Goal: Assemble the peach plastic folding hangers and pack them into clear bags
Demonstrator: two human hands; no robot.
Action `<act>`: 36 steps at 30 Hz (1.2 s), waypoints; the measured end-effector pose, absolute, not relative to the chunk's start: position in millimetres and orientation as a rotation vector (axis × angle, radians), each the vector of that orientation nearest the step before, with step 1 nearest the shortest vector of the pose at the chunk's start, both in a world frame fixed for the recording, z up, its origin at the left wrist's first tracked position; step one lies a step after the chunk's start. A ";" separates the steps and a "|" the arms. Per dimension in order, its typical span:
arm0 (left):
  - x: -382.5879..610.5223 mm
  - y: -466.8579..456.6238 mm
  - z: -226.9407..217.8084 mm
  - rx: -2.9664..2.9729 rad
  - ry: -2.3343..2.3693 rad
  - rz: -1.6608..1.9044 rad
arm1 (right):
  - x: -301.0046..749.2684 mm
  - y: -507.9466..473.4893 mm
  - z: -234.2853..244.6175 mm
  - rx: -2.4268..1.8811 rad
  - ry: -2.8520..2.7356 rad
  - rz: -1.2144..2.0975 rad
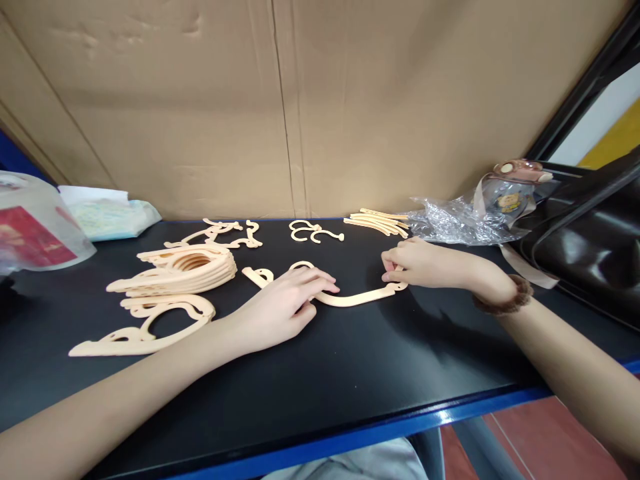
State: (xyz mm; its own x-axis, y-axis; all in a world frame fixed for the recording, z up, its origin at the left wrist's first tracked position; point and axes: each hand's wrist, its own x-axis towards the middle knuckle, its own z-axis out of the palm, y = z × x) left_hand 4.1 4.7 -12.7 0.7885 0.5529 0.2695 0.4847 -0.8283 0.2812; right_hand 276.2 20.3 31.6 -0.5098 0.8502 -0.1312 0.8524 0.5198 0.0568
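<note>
The left hand (287,303) lies flat and open on the curved wooden piece (355,298) on the tabletop (350,373); the right hand (417,263) pinches its end.

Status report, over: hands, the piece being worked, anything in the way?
Left hand resting on curved hanger piece, fingers flat. Right hand pinching its right end. Stack of pieces to the left, apart from both hands.
</note>
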 end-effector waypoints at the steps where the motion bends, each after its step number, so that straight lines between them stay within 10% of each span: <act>1: 3.2 6.9 -13.5 2.745 0.836 0.526 | 275.9 20.5 31.5 1.468 2.614 -0.003; 14: 3.5 12.4 -15.3 2.443 0.765 0.665 | 270.4 11.8 32.2 1.806 2.214 0.499; 28: 1.1 6.2 3.8 2.189 0.791 0.784 | 255.9 12.0 27.4 1.323 2.944 -0.413; 36: -10.0 19.2 7.0 2.414 1.005 0.813 | 257.0 14.0 24.0 1.085 3.068 -0.290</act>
